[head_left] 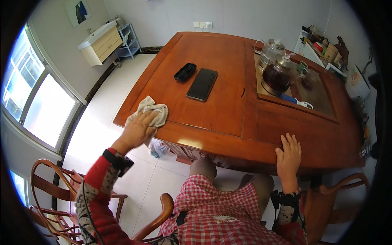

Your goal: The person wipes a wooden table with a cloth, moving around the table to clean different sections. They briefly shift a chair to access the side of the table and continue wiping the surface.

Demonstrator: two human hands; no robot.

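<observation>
At the near left corner of the wooden table (200, 118), my left hand (138, 127) presses on a crumpled pale cloth (160, 111), its fingers closed over the fabric. My right hand (289, 159) rests flat on the table's near edge at the right, fingers stretched out and holding nothing. Beyond the cloth lie a black phone (202, 85) and a small open black case (185, 72). A glass teapot with dark tea (277, 77) stands on the inset tea tray (322, 107) at the right, beside a clear glass kettle (265, 52).
A blue-and-white handled tool (297, 101) lies by the teapot. Cups and a small pitcher (309, 79) sit farther right. Wooden chairs (45, 179) flank me, and a plastic bag (158, 149) is on the floor under the table. A washbasin cabinet (100, 44) stands at the far left.
</observation>
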